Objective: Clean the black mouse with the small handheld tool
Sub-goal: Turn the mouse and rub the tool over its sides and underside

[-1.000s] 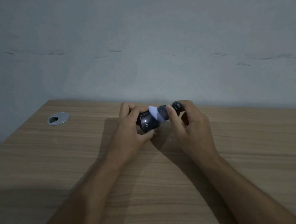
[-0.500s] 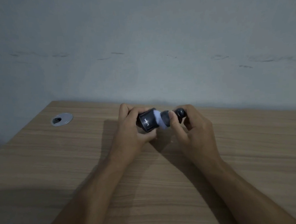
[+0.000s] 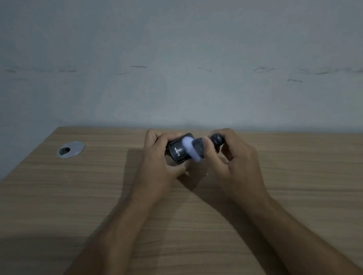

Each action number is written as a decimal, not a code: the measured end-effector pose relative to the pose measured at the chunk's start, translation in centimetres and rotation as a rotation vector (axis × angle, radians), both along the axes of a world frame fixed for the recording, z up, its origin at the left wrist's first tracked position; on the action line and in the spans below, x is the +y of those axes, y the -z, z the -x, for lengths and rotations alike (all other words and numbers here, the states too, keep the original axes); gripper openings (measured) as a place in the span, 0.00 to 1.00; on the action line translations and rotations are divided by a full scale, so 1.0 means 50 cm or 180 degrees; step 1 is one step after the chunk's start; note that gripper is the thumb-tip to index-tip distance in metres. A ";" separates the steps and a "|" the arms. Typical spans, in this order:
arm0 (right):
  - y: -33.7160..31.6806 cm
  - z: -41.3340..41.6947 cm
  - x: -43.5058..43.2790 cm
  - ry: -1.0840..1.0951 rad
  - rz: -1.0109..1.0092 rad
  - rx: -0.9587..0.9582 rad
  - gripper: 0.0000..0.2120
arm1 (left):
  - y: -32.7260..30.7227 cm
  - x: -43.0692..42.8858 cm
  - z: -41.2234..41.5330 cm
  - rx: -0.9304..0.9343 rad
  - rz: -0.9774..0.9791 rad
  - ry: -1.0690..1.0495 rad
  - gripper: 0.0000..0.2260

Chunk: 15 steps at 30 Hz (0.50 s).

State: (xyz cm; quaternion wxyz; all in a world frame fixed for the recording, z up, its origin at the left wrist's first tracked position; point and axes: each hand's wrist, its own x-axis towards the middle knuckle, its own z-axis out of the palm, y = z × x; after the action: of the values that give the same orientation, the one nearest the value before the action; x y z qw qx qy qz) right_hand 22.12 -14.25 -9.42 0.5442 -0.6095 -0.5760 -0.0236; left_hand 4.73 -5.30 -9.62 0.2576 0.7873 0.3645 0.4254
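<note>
My left hand point(image 3: 157, 167) grips the black mouse point(image 3: 177, 152), held just above the wooden desk point(image 3: 74, 209) near its far edge. White lettering shows on the mouse's side, and my fingers hide much of its body. My right hand point(image 3: 236, 161) holds the small handheld tool point(image 3: 198, 148) by its round black knob. The tool's pale bluish pad presses against the mouse's right end. Both hands are close together, almost touching.
A round silver cable grommet point(image 3: 70, 149) is set into the desk at the far left. A plain grey wall point(image 3: 171, 63) rises right behind the desk's far edge. My forearms reach in from the bottom of the view.
The tool's pale pad has shifted a little across the end of the mouse, and my right hand has turned slightly. My left hand keeps the same grip on the mouse.
</note>
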 end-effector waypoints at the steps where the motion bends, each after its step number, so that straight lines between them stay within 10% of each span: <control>1: -0.005 0.010 -0.004 -0.0134 0.0028 -0.0133 0.07 | 0.000 0.002 0.000 0.0027 0.0040 0.0016 0.27; 15: 0.001 -0.005 -0.004 0.0131 0.0132 -0.0008 0.07 | -0.002 -0.005 -0.006 0.0073 -0.0173 0.0135 0.27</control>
State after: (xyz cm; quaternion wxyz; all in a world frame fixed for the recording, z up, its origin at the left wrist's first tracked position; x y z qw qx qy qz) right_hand 22.35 -14.45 -9.47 0.5302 -0.6323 -0.5644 -0.0235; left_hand 5.03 -5.55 -9.54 0.2409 0.8064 0.3389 0.4205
